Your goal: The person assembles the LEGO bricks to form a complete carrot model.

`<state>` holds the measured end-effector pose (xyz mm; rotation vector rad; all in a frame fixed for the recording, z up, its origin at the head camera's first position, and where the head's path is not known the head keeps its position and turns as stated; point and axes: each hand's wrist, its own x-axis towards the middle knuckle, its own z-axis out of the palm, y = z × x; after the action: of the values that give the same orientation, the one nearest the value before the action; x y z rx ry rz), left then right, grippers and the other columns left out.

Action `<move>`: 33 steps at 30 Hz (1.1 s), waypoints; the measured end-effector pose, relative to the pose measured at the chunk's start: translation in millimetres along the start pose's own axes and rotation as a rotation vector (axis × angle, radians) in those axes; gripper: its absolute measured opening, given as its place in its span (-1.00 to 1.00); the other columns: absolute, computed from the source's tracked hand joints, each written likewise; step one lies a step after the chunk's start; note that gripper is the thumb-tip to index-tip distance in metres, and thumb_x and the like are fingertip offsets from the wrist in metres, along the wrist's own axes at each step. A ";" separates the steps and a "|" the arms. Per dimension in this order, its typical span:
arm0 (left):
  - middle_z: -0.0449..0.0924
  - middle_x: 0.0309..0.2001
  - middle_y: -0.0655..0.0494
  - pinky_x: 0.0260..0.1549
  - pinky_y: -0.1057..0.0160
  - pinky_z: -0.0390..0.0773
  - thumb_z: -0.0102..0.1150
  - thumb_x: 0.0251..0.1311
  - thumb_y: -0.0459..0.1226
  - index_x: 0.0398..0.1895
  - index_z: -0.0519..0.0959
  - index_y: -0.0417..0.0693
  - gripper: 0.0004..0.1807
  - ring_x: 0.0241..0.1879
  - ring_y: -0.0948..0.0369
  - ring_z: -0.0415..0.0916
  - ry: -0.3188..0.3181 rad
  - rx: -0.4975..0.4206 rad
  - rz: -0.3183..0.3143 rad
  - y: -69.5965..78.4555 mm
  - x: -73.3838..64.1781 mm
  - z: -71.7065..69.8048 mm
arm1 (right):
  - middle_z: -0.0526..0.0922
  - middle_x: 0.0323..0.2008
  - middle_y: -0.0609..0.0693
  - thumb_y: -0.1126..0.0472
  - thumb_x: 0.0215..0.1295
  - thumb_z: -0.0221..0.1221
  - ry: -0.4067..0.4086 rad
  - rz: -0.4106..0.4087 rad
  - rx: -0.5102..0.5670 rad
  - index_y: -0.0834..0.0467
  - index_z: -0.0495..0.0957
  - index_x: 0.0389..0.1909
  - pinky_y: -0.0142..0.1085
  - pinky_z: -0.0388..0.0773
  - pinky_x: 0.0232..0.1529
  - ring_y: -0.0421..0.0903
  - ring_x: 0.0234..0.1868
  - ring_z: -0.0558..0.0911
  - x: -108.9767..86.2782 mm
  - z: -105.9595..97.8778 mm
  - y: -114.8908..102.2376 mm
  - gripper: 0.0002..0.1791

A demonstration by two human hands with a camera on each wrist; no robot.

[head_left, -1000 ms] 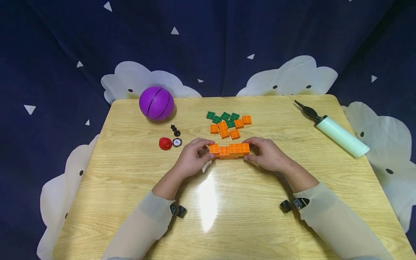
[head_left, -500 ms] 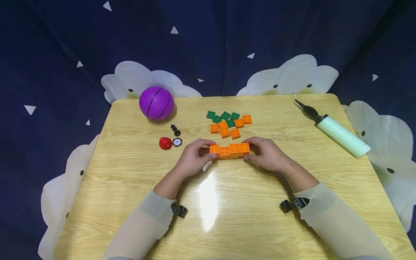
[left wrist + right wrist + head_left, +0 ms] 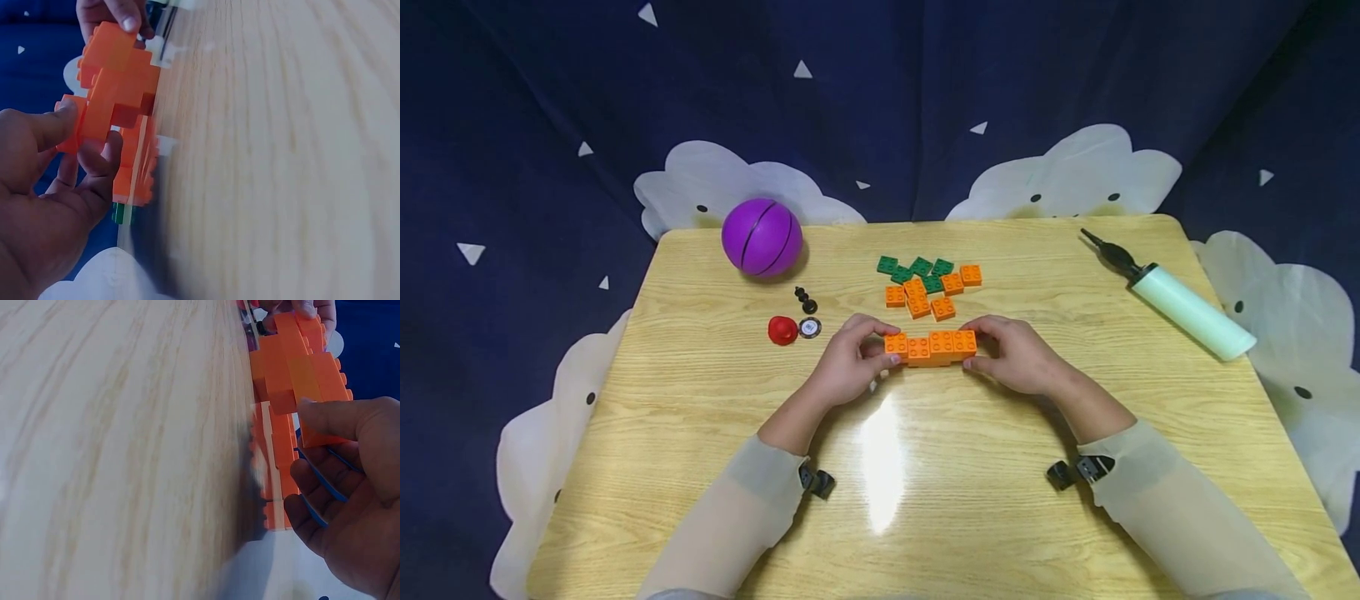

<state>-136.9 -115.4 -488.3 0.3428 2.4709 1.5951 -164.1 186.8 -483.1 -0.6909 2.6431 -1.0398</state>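
Note:
In the head view, a row of joined orange toy building bricks [image 3: 930,350] spans the gap between my two hands. My left hand [image 3: 847,362] pinches its left end, thumb on the near side and fingers on the far side. At the right end, my right hand [image 3: 1011,357] grips the end brick the same way. Both wrist views show the build stepped, with a narrower lower layer; in the left wrist view the orange build [image 3: 106,100] is close over the table. The left thumb [image 3: 59,125] presses the end brick's face.
Behind the build lie loose orange bricks [image 3: 916,297] and several green bricks [image 3: 921,267]. To the left are a red hat-shaped piece [image 3: 782,331], a round chip [image 3: 809,327], a black chess-pawn-like piece [image 3: 806,300] and a purple ball [image 3: 762,238]. A hand pump [image 3: 1191,311] lies at right.
My left hand and forearm have shifted slightly to the right, with the thumb a little further along the end brick. The right hand and the build stay almost still.

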 end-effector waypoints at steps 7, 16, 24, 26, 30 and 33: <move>0.41 0.04 -0.04 -0.39 0.30 0.57 0.45 0.25 -0.35 0.09 0.67 -0.02 -0.65 -0.29 0.13 0.50 0.008 0.023 0.021 -1.2 4.4 1.1 | 0.65 0.20 0.12 0.19 0.24 0.47 -0.005 0.004 -0.006 0.19 0.60 0.20 0.09 0.37 0.37 0.15 0.30 0.55 0.5 -0.3 0.3 -0.48; 0.45 0.04 0.00 -0.41 0.25 0.68 0.46 0.25 -0.33 0.15 0.65 0.03 -0.60 -0.25 0.15 0.64 -0.027 0.004 0.007 -3.6 5.8 0.9 | 0.63 0.24 0.09 0.14 0.26 0.45 -0.012 0.022 -0.017 0.16 0.59 0.23 0.08 0.33 0.41 0.14 0.34 0.52 0.0 -1.8 2.8 -0.47; 0.54 0.06 0.17 -0.06 0.24 0.68 0.52 0.19 -0.30 0.16 0.65 0.15 -0.54 -0.06 0.18 0.67 -0.063 -0.010 0.014 -8.5 7.2 -4.8 | 0.64 0.23 0.10 0.16 0.26 0.45 -0.006 0.002 -0.002 0.17 0.59 0.22 0.09 0.35 0.39 0.15 0.32 0.53 0.7 -0.9 2.9 -0.47; 0.55 0.07 0.17 -0.01 0.21 0.67 0.53 0.18 -0.29 0.16 0.65 0.15 -0.53 -0.02 0.16 0.66 -0.076 -0.022 0.018 -8.6 8.4 -6.9 | 0.64 0.22 0.11 0.17 0.25 0.45 0.000 -0.001 0.001 0.17 0.60 0.22 0.10 0.36 0.38 0.15 0.31 0.54 0.7 -0.7 3.1 -0.48; 0.57 0.10 0.19 0.03 0.15 0.66 0.53 0.20 -0.20 0.19 0.64 0.14 -0.53 0.01 0.14 0.65 -0.090 -0.033 0.009 -8.3 11.1 -10.1 | 0.65 0.22 0.12 0.18 0.25 0.46 0.006 -0.003 0.007 0.18 0.60 0.21 0.11 0.37 0.37 0.16 0.30 0.55 0.9 -0.4 2.9 -0.47; 0.58 0.14 0.21 0.05 0.12 0.65 0.49 0.24 -0.12 0.22 0.63 0.11 -0.52 0.03 0.13 0.64 -0.085 -0.035 -0.007 -7.5 13.3 -11.8 | 0.64 0.22 0.11 0.17 0.24 0.47 0.001 0.006 0.009 0.18 0.60 0.22 0.09 0.37 0.38 0.15 0.30 0.55 1.4 -0.6 2.6 -0.47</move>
<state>-153.6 -124.8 -490.7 0.3874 2.3756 1.5855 -166.4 188.1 -484.5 -0.6810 2.6385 -1.0500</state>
